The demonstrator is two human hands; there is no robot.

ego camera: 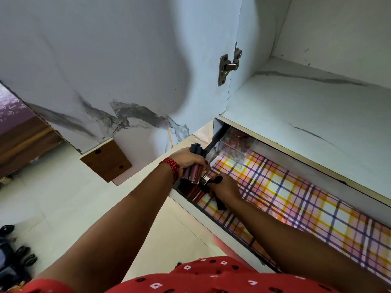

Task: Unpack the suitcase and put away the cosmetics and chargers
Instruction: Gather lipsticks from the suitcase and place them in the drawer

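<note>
The drawer (281,187) is standing open under the white shelf (306,115), its bottom lined with plaid paper (296,197). At the drawer's near-left corner the left hand (188,158) is gripping a bundle of lip-gloss tubes (191,172), black caps up, fingers wrapped tight around them; a red thread band (172,166) is circling that wrist. Just beside it, inside the drawer, the right hand (224,187) is pinching something small and dark; I cannot tell what it is. More reddish tubes (195,192) are lying in the drawer's near-left corner below the hands. A clear organizer (237,145) holding red items is sitting at the drawer's far-left end. Well left of the drawer, on the floor, the suitcase (12,254) is showing its wheels. Above the drawer, the cabinet door (105,70) is hanging open on its hinge (229,66).
</note>
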